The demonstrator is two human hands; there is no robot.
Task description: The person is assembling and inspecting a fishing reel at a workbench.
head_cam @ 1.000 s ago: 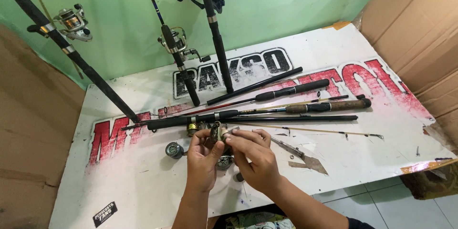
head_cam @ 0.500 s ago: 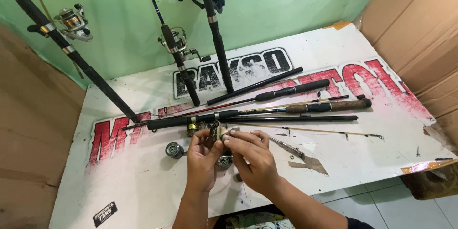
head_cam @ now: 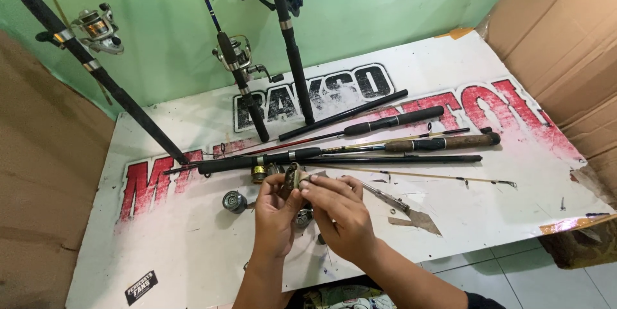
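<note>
Both hands meet just above the near middle of the counter [head_cam: 193,245], a white painted board with large red and black lettering, and between them they hold a small fishing reel [head_cam: 292,177]. The left hand [head_cam: 273,216] cups it from below and behind, its grip closed around the body; the right hand [head_cam: 340,209] pinches a small part at the reel's top with thumb and fingertips, a narrow grip, though exactly which part it pinches is too small to tell. By the look of it the step in hand is fine work on the reel itself, fitting or loosening a piece, and the next move seems to call for a steady left hand while the right turns or pulls with little force. Around the hands lie loose parts: a round spool [head_cam: 234,201] to the left, a brass-coloured piece [head_cam: 259,172] just behind, and another reel part [head_cam: 303,218] half hidden under the wrists. Just beyond runs a row of rods lying flat [head_cam: 385,145], close enough that a forward reach would brush them. Three more rods with reels [head_cam: 241,58] lean upright against the green wall [head_cam: 398,7]. Open room lies to the near left and near right of the board; cardboard [head_cam: 565,45] hems the right side and the board's near edge sits right at the forearms.
</note>
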